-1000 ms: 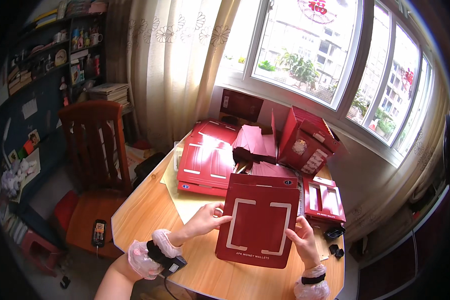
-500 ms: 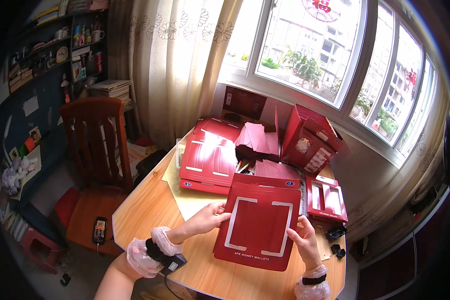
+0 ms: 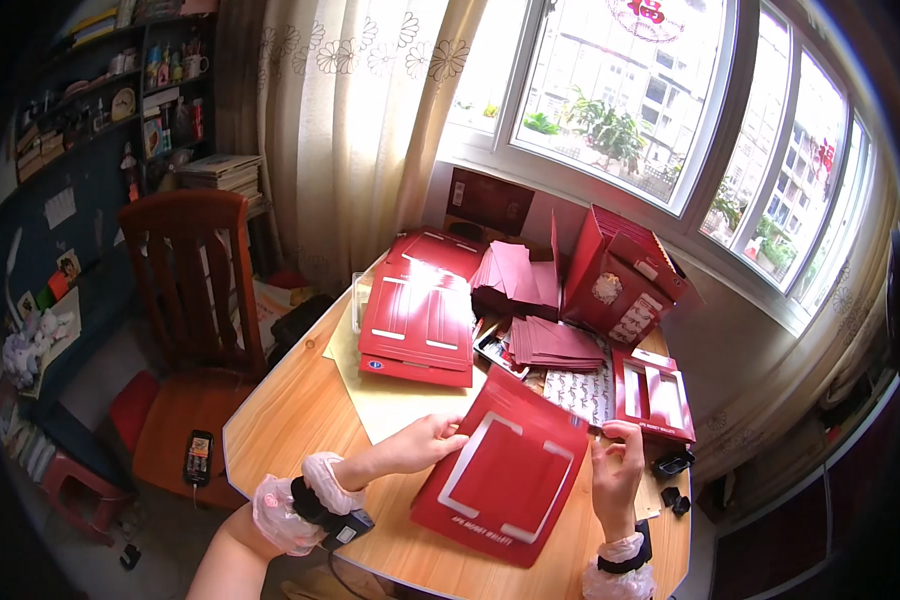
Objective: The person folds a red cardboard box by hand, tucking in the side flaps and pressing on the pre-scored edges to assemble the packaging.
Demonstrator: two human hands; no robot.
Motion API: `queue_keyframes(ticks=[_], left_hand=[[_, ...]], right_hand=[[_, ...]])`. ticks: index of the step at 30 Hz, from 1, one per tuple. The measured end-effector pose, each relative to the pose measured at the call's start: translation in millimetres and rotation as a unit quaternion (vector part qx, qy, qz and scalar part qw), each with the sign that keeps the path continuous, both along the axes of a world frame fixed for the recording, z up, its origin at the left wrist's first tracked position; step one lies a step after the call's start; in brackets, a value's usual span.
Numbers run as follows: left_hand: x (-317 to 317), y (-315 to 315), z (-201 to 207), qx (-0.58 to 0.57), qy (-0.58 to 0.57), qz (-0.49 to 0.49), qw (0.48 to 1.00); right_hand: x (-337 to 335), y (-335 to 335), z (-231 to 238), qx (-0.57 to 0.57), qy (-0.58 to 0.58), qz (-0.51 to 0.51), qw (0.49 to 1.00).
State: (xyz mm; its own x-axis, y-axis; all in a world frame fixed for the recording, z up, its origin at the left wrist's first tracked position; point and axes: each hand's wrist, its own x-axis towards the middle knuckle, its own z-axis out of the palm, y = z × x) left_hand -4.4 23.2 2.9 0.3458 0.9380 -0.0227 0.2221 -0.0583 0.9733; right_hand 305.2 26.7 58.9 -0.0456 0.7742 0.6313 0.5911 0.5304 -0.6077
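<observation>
A flat red cardboard folder (image 3: 510, 475) with white corner brackets hangs tilted above the near part of the table. My left hand (image 3: 432, 441) is closed on its left edge, thumb on the front face. My right hand (image 3: 618, 462) has its fingers bent together in a pinch at the folder's upper right corner; the exact contact is small and blurred. Beyond it lies a fanned pile of pink envelopes (image 3: 555, 343). A stack of similar red folders (image 3: 417, 320) lies to the left, partly on a yellow sheet (image 3: 370, 400).
More pink envelopes (image 3: 515, 275) stand in a red box at the back. A large red box (image 3: 620, 280) stands beside them, below the window. At the right lie a red window-cut card (image 3: 653, 395) and small black objects (image 3: 673, 464). A wooden chair (image 3: 190, 290) stands left of the table (image 3: 280, 430).
The folder has tipped over, its top swinging away from its earlier upright pose and its lower edge sloping. My right hand has shifted up from the right edge to the corner. More envelopes show behind.
</observation>
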Motion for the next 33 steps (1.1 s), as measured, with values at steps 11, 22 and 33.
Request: queue_keyframes(ticks=[11, 22, 33], left_hand=[[11, -21, 11, 0.038, 0.047, -0.110, 0.992], [26, -41, 36, 0.044, 0.196, -0.303, 0.932], [12, -34, 36, 0.159, 0.283, -0.152, 0.934]], right_hand=[[-20, -11, 5, 0.044, -0.150, 0.147, 0.977], [-31, -25, -4, -0.165, -0.290, 0.360, 0.871], [-23, -21, -6, -0.141, -0.262, 0.257, 0.920]])
